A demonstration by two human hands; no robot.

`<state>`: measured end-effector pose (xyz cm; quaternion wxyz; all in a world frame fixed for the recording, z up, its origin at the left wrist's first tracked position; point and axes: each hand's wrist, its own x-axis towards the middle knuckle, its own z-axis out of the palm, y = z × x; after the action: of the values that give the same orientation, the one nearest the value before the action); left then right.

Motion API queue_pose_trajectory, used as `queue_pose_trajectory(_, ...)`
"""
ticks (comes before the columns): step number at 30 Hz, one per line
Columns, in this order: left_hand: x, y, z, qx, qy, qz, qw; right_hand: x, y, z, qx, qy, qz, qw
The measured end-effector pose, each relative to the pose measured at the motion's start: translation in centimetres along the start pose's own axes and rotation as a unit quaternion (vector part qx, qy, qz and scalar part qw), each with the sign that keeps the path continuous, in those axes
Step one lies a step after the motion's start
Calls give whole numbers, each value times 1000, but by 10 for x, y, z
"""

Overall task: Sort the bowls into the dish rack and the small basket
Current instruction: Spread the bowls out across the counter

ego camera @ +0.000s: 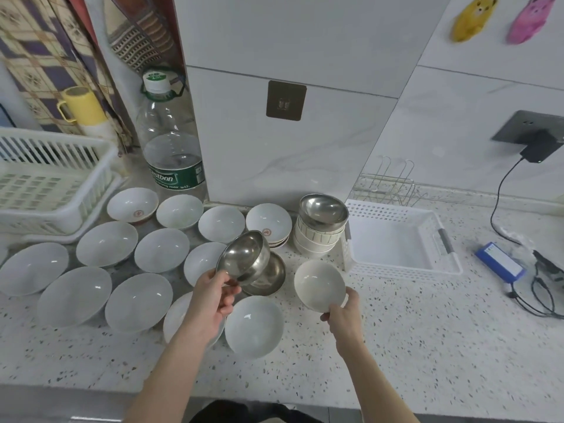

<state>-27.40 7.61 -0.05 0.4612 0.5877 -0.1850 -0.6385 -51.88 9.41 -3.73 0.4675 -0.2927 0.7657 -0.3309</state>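
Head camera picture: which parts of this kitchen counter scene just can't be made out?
- White bowl under the left hand: head view, the forearm hides most of it.
- Steel dish: the tilted steel bowl that the left hand grips covers its near part.
- Dish rack: cut off by the left edge.
- Striped bowl stack: a steel bowl on top hides the insides.
- Water bottle label: small print too small to read.

steel bowl (244, 257) tilted, lifted | cream bowl (319, 285) lifted nr small basket (396, 270) | dish rack (55, 209) far left
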Motion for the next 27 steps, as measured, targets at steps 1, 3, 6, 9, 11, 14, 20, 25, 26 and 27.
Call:
queue_pose_trajectory(1,-1,-1,1,-2,7,3,1000,3,0,-1,-6,-8,-2,1000)
queue_pose_trajectory(3,-2,-4,2,-7,20,9,1000,10,-1,-3,-15,-23,-7,1000)
queue_pose_trajectory(6,-6,-9,6,-11,35,4,999,18,-2,-3,-26,-47,-15,998)
queue_pose_trajectory(9,-11,-14,11,-10,44,0,999,24,-3,0,-34,-56,-16,998)
queue_pose_trajectory(11,-14,-16,12,-5,44,3,999,26,-4,2,-26,-61,-20,998)
queue_pose_trajectory(14,-16,-16,13,-1,49,4,999,28,-5,5,-20,-63,-23,998)
queue_pose_trajectory(20,-18,-16,11,5,57,5,998,29,-9,8,-6,-55,-19,998)
queue_pose_trajectory(25,-16,-14,5,5,53,3,999,26,-10,12,-7,-47,-19,999)
queue_pose_trajectory(26,-16,-14,4,5,50,4,999,26,-10,12,-8,-47,-18,999)
queue_pose_trajectory(27,-15,-13,3,5,48,5,999,25,-10,12,-9,-46,-15,999)
